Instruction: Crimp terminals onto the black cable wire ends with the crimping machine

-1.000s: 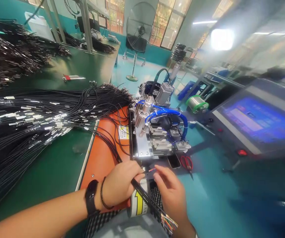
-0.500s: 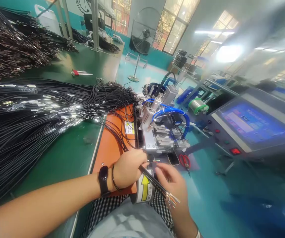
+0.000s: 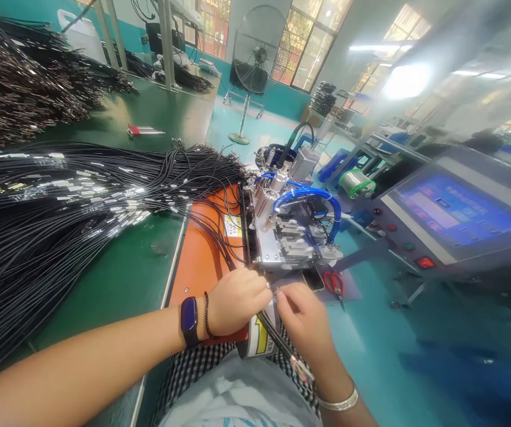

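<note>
My left hand is closed around a small bunch of black cables, whose stripped ends with thin coloured wires hang below toward my lap. My right hand is pinched at the fingertips, close to the left fingers, on a fine wire end. Behind the bunch sits a round roll with a yellow arrow label, partly covered. Just beyond my hands stands a metal machine with blue air hoses.
A large heap of black cables covers much of the green table to the left. Beside the machine lie a phone and red-handled pliers. A control screen stands on the right, near a green wire spool.
My right fingers have closed in to a pinch near my left fingers, where coloured wire ends showed before. The cable bunch has shifted slightly down and left.
</note>
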`<control>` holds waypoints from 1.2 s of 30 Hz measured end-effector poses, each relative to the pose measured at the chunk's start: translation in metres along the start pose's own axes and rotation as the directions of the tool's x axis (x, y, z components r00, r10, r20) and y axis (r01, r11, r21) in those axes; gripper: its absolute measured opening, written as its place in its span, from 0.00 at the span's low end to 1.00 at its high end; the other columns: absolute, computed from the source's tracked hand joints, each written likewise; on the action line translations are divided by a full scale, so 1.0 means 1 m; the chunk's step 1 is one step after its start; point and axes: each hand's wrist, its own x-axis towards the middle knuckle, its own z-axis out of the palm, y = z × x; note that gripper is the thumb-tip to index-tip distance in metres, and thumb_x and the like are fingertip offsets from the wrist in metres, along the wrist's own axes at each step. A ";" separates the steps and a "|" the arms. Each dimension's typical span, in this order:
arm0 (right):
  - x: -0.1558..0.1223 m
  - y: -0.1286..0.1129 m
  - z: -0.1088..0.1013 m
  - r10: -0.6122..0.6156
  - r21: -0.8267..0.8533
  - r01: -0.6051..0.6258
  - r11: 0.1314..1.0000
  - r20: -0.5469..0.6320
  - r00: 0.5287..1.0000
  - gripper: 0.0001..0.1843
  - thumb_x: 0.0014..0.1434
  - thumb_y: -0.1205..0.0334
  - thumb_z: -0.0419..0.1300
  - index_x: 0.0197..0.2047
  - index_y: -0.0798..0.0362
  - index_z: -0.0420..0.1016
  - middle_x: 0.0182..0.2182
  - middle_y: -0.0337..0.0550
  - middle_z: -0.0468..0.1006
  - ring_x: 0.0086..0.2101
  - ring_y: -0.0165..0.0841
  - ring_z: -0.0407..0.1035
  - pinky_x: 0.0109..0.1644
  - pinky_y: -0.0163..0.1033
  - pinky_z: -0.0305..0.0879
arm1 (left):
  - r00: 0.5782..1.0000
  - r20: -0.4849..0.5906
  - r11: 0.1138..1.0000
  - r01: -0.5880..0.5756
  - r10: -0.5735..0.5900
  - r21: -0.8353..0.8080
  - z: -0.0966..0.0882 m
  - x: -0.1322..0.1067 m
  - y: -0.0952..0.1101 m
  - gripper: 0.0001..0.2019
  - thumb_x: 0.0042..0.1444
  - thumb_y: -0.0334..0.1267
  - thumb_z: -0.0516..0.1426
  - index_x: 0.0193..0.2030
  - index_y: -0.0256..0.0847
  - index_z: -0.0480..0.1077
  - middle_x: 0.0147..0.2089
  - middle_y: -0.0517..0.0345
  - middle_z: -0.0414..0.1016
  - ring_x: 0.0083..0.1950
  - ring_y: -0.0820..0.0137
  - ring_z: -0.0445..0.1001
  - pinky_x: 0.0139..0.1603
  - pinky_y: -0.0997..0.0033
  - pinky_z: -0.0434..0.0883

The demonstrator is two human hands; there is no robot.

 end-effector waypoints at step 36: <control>0.015 0.056 0.039 0.401 0.549 -0.527 0.649 0.342 0.850 0.09 0.57 0.58 0.53 0.29 0.53 0.67 0.26 0.35 0.67 0.29 0.30 0.62 0.33 0.33 0.60 | 0.875 0.447 0.977 0.212 -0.188 -0.004 0.007 0.006 -0.010 0.18 0.60 0.29 0.50 0.56 0.47 0.64 0.36 0.55 0.64 0.37 0.65 0.63 0.37 0.64 0.66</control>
